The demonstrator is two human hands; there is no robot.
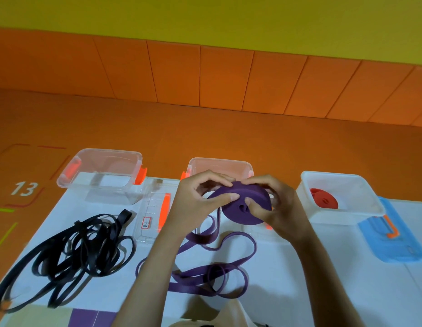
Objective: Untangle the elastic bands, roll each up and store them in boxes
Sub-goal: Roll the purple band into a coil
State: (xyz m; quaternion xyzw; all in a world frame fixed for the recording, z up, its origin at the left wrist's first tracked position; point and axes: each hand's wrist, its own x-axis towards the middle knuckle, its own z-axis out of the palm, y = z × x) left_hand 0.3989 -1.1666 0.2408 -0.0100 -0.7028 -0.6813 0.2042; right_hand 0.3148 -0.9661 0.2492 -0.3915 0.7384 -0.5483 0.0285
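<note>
1. The purple roll (246, 204), a thick, flat disc of wound matte elastic, is held above the tabletop (323, 279) between both hands. The left hand (200, 197) pinches its edge with curled fingers (226, 197). The right hand (276, 208) grips it from the other side, thumb pressed by the centre hole.
2. The unwound purple tail (205, 274) hangs from the roll and lies in loose flat loops below the fingers, partly hidden by the left forearm.
3. One black band (82, 251), narrow and glossy, sits in a tangled heap well to the left of the fingers.
4. There are three boxes. A clear box (99, 178) with orange latches is far left of the fingers. A second clear box (219, 165) is just behind them, mostly blocked by the hands. A white box (342, 197) to their right holds one red roll (323, 199).
5. Two lids are visible: a clear lid (155, 208) just left of the left hand, and a blue lid (394, 244) beyond the white box.
</note>
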